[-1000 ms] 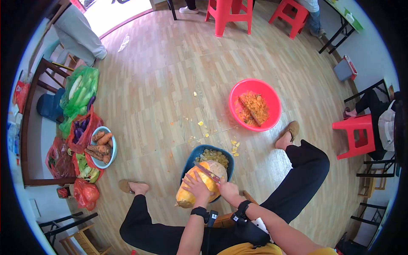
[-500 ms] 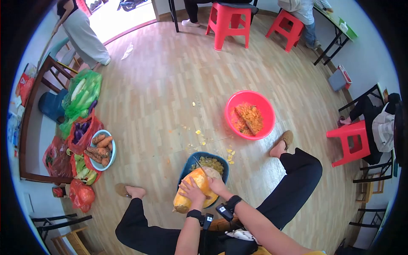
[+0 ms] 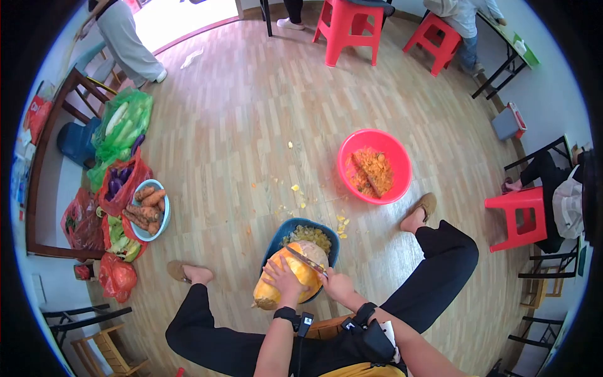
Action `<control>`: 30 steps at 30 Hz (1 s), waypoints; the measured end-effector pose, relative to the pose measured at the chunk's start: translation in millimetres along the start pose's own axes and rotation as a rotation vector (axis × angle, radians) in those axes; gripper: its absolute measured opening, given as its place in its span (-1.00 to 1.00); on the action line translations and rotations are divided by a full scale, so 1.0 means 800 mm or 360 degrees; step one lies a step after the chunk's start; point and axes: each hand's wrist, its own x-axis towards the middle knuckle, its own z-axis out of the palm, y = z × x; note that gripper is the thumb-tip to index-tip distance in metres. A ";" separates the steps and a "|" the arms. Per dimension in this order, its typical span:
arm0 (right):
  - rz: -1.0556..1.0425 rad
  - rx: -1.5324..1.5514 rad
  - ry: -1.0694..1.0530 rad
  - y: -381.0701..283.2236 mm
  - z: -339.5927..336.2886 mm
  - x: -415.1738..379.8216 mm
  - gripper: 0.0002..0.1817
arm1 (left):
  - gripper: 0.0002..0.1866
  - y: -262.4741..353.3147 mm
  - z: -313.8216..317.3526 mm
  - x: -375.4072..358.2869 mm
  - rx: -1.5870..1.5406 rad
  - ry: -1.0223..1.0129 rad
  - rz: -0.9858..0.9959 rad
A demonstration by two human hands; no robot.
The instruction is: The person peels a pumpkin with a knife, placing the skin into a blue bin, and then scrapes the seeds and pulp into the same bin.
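Observation:
A large, partly peeled orange pumpkin [image 3: 300,270] lies tilted over a dark blue basin [image 3: 274,247] between the person's legs. My left hand [image 3: 284,278] rests on its orange side with the fingers spread. My right hand [image 3: 338,285] is wrapped round the handle of a knife [image 3: 306,259], whose blade lies across the pumpkin where orange flesh meets pale skin. Yellowish-green pieces [image 3: 309,234] lie in the basin behind the pumpkin.
A pink basin [image 3: 407,164] holds orange scraps and a brown stick-like piece. Yellow peelings [image 3: 341,226] dot the floor. At left are a bowl of carrots [image 3: 151,207] and bagged vegetables [image 3: 122,132]. Red stools [image 3: 518,217] and several people [image 3: 125,44] are around the room.
My right hand has moved right and down, and the knife blade now lies more slanted across the pumpkin. My left hand has shifted slightly left. The whole view has shifted a little.

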 end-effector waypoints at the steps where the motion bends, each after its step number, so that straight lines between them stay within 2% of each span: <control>1: -0.0022 0.0002 0.0024 0.004 0.008 0.002 -0.59 | 0.44 -0.001 -0.001 0.000 -0.0029 0.0022 0.0016; 9: 0.0066 -0.0094 0.0029 -0.004 0.037 0.015 -0.61 | 0.43 0.006 -0.007 -0.006 -0.0008 -0.0029 0.0001; 12: 0.0068 -0.0088 0.0103 -0.010 0.042 0.023 -0.61 | 0.42 0.006 -0.001 -0.001 -0.0009 0.0076 -0.0040; 21: -0.0063 -0.0108 0.0086 0.015 0.045 0.039 -0.60 | 0.42 0.013 -0.008 -0.003 -0.0016 0.0074 -0.0057; 30: -0.0032 0.0140 -0.0013 0.028 0.022 0.009 -0.58 | 0.43 0.002 -0.004 -0.007 -0.0010 0.0096 -0.0004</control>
